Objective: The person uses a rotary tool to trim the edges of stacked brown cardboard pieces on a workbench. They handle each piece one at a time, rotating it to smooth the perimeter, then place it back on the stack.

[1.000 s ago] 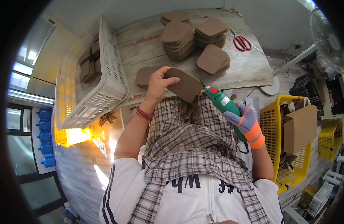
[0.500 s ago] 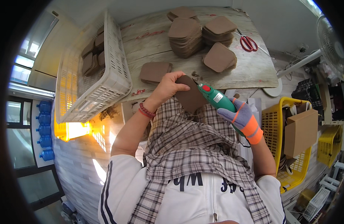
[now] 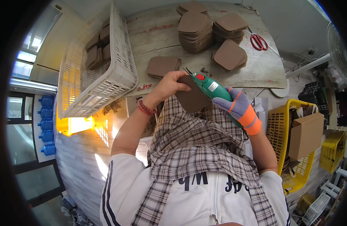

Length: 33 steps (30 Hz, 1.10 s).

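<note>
Gripping pad (image 3: 193, 98) & tool (image 3: 217, 89) at bench (image 3: 152, 43)

Clamped on brown pad w/ bare L grip (image 3: 169, 88), over apron (image 3: 203, 143), by bench's near edge. Clamped on green tool w/ gloved R grip (image 3: 238, 105), aiming up-L nr pad's top edge. On bench: stacks (image 3: 195, 33), scissors (image 3: 259, 42) to R. At L: white crate (image 3: 122, 71).

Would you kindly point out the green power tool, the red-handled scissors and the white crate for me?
Green power tool (image 3: 220, 93): head view, on its green body.
Red-handled scissors (image 3: 258, 41): head view, on the red handles.
White crate (image 3: 122, 71): head view, on its wall at the near right corner.
</note>
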Available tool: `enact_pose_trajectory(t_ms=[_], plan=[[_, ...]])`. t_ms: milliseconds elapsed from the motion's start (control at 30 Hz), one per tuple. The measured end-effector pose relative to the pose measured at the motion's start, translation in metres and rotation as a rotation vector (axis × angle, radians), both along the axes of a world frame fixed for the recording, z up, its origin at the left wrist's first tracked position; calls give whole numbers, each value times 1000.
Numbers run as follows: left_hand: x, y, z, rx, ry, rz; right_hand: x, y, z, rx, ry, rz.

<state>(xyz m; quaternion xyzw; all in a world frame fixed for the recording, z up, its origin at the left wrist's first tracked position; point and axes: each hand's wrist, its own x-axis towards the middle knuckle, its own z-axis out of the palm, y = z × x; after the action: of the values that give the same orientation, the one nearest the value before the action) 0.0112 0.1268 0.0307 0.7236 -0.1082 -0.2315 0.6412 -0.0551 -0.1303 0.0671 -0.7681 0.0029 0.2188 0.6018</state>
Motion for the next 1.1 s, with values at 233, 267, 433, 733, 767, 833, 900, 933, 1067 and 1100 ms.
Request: enact_pose_trajectory(t_ms=[233, 267, 433, 733, 767, 833, 900, 933, 1067, 1100], plan=[[21, 56, -3, -126, -56, 257, -18, -33, -28, 105, 7, -177], [26, 61, 0, -129, -62, 322, -22, -35, -30, 100, 17, -193], [62, 81, -18, 265, -228, 597, -41, -46, -40, 108, 52, -256], [48, -67, -14, 736, -1119, 447, -63, -66, -64, 78, 27, -406], [51, -90, -19, 719, -1073, 429, -64, -67, -66, 64, 8, -419], [58, -119, -30, 726, -971, 417, -67, -70, -71, 34, -26, -443], [64, -136, -38, 769, -858, 428, -70, -73, -72, 54, -25, -461], [65, -140, -39, 771, -776, 413, -71, -74, -69, 55, -12, -467], [69, -149, -52, 644, -915, 492, -72, -81, -74, 59, -23, -508], [69, -151, -53, 632, -935, 501, -72, -81, -73, 74, 12, -517]])
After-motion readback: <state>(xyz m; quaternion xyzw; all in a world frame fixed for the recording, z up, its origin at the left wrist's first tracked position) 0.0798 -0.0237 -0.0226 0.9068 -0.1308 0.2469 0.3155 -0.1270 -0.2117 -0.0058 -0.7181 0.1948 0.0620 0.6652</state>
